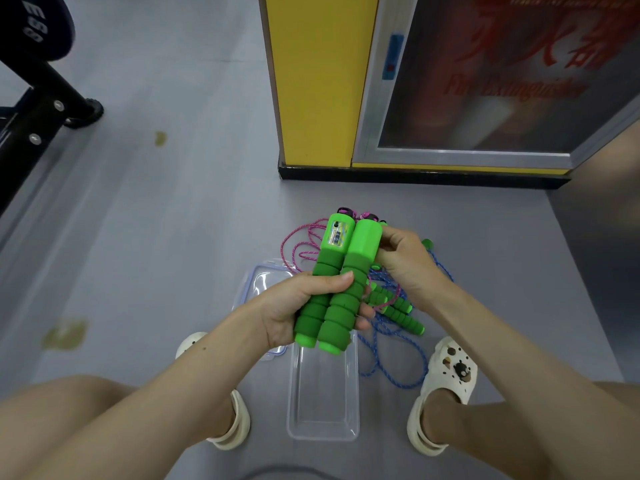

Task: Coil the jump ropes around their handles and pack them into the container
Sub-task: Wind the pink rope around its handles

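The pair of green handles (pixel 332 282) is held side by side in the left grip (pixel 294 306), which is wrapped round the foam sections in their lower half. The right grip (pixel 401 258) is closed on the hard plastic head of the right-hand handle. Whether cord is also pinched there cannot be told. The long axis of the pair runs from the butt ends, low and near the person, up and away to the heads, tilted slightly rightward.

The pink rope (pixel 301 244) is seen to leave the heads at the far end and to fall in loose loops on the floor (pixel 173 237) behind the handles. It is not yet wound. The winding is judged to turn on this: the cord lies beyond and left of the heads, nearer the right grip's end of the bundle.

The clear container (pixel 323 403) lies open on the floor directly beneath the butt ends, lengthwise toward the person, with its lid (pixel 263 282) just beside its far left corner. A blue rope (pixel 398 362) with a second pair of handles (pixel 398 310) is spread to the right, beside the container. Its loops could be snagged by the pink cord.
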### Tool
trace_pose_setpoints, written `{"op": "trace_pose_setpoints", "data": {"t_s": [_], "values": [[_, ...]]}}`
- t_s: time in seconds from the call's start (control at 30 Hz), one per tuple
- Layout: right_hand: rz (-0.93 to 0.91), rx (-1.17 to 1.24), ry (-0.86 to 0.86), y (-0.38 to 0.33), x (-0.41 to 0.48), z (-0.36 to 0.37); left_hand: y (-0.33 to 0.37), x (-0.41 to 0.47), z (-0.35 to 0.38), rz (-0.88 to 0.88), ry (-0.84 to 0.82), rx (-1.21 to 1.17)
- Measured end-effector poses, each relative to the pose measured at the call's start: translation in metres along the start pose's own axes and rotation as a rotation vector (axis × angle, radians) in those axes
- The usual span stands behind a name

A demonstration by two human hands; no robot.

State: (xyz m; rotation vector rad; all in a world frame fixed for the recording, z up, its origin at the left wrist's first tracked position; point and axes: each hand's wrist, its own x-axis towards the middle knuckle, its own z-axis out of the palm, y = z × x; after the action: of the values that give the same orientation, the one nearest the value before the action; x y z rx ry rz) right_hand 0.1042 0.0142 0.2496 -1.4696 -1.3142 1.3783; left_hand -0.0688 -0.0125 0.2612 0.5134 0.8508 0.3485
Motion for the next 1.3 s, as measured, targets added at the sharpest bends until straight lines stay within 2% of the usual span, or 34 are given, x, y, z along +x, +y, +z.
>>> {"op": "trace_pose_setpoints", "data": {"t_s": [0.1, 0.23, 0.4, 0.67, 0.77, 1.07, 1.3], "values": [[-0.042, 0.028, 0.027, 0.002, 0.000, 0.000, -0.001, -0.001, 0.000, -0.008, -0.033, 0.005], [-0.006, 0.113, -0.018, -0.001, 0.001, -0.002, 0.001, 0.001, 0.003, -0.019, -0.034, 0.007], [-0.047, 0.009, -0.027, 0.007, 0.005, -0.005, 0.000, 0.002, 0.002, -0.022, -0.033, -0.021], [-0.111, 0.006, 0.069, 0.012, 0.009, -0.004, -0.001, 0.005, -0.001, -0.013, -0.078, -0.038], [-0.128, -0.021, 0.027, 0.011, 0.010, -0.006, 0.001, 0.004, -0.003, -0.008, -0.114, -0.009], [0.060, 0.471, -0.202, 0.003, 0.008, -0.013, 0.006, 0.002, -0.006, 0.026, -0.207, 0.023], [0.123, 0.515, -0.115, 0.009, 0.010, -0.012, 0.006, 0.001, -0.006, 0.026, -0.226, 0.042]]}}
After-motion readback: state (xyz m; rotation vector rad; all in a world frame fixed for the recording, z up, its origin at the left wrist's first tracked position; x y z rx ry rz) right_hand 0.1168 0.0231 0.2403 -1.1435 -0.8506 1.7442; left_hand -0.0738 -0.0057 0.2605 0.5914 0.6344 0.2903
